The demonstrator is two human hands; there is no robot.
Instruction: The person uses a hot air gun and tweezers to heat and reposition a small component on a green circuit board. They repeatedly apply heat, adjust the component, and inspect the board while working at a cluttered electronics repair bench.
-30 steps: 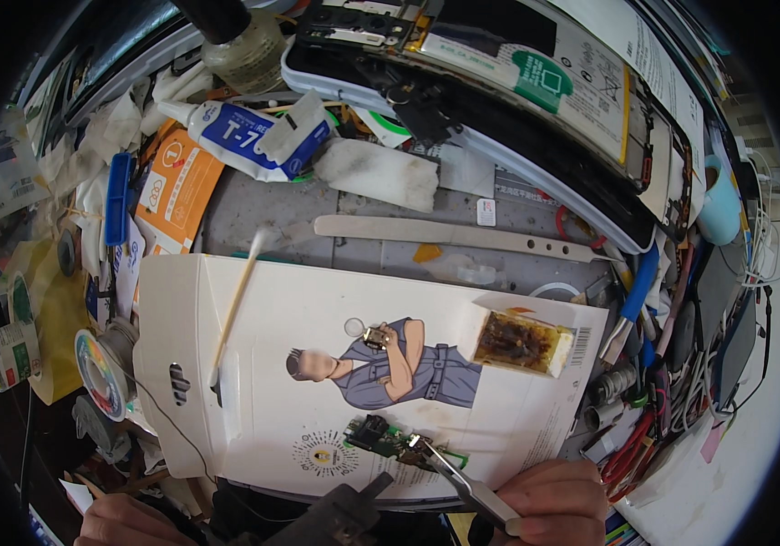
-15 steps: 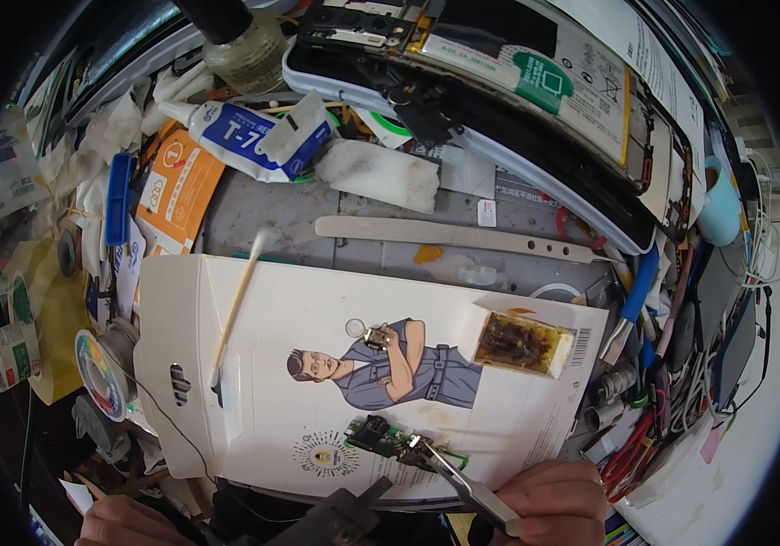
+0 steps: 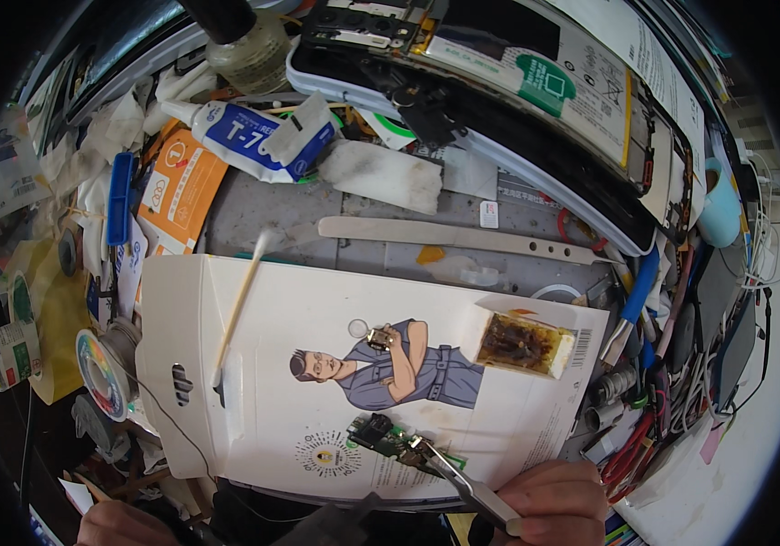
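Dark tool (image 3: 334, 526) slid down toward six o'clock | green board (image 3: 376, 434) on white card (image 3: 317, 300), six o'clock | right hand (image 3: 554, 499), five o'clock, pinches tweezers (image 3: 467, 485), tips at board, maybe keeping it still | left hand (image 3: 126, 525), half past seven, fingers curled, can't tell around what

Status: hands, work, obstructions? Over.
Right hand gripping silver metal tweezers, tips at small green circuit board. Left hand low, grip unclear. Blurred dark tool nearby, not covering board.

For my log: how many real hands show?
2: the left hand at lower left, partly cut off by the frame, and the right hand at lower right, holding tweezers.
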